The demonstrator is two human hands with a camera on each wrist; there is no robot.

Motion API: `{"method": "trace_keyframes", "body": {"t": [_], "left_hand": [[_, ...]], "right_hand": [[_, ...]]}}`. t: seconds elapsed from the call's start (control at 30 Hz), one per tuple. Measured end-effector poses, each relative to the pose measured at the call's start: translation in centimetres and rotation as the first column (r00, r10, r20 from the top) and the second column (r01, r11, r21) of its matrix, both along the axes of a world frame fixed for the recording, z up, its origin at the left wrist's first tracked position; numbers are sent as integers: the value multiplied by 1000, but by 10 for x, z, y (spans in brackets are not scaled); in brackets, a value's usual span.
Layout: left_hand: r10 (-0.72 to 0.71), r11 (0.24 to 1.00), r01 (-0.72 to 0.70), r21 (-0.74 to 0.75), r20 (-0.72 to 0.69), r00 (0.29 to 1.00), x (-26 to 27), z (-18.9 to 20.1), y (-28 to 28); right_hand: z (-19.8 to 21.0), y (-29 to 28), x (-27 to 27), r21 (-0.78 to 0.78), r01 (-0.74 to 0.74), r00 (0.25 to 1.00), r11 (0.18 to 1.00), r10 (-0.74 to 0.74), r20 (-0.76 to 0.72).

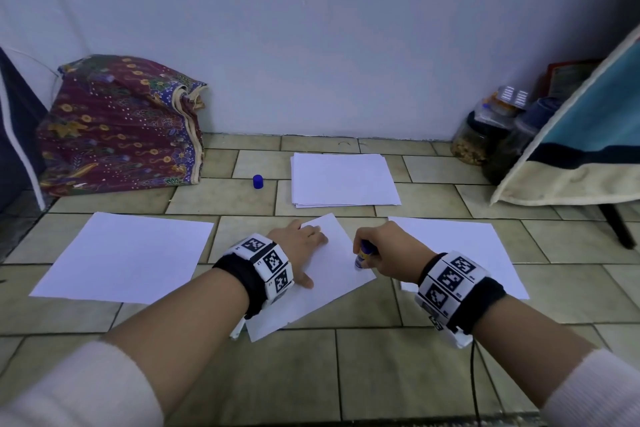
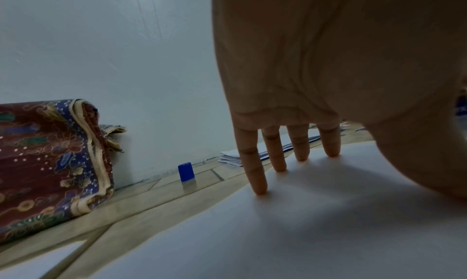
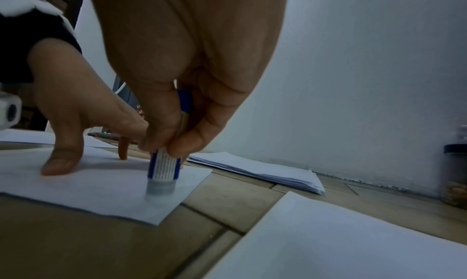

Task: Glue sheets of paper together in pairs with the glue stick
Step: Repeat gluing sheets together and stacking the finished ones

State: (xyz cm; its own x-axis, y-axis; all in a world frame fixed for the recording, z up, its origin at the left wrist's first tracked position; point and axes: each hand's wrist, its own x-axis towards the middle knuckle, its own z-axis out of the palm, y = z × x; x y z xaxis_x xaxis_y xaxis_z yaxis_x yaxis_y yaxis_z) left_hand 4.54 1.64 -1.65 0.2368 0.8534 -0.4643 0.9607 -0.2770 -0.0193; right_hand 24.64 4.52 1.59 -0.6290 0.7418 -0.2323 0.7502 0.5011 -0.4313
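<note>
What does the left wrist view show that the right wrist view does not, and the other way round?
Only the left wrist view shows the blue cap standing on the floor and the patterned cloth. Only the right wrist view shows the right hand gripping the glue stick, its tip on the sheet, and a jar. Both show the left hand with straight fingers on the sheet, and the paper stack.

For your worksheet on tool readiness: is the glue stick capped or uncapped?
Uncapped. The right hand presses the glue stick tip-down on the sheet; its blue cap stands apart on the floor.
</note>
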Motion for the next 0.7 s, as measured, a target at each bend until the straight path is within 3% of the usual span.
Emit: {"method": "trace_keyframes", "body": {"t": [0.3,0.4,0.5,0.6,0.7], "left_hand": [[-10,1000,10,-13,-4,1000,-2,1,0],[-2,1000,2,-12,-6,1000,-2,3,-1],[2,1000,-2,-7,-81,997,-3,7,-5],[-24,999,25,25,-59,998,-7,5,-8],[-124,989,125,-78,18,992,-8,3,-11]], "right_hand": [[5,-1,6,-22,-63,996,998,65,60],[8,4,9,-30,28,993,999,-31,-115],[8,14,13,-47,196,926,979,-201,-321],[6,22,13,-24,256,910,966,-249,-332],[3,25,8,-24,252,914,968,-245,-324]]}}
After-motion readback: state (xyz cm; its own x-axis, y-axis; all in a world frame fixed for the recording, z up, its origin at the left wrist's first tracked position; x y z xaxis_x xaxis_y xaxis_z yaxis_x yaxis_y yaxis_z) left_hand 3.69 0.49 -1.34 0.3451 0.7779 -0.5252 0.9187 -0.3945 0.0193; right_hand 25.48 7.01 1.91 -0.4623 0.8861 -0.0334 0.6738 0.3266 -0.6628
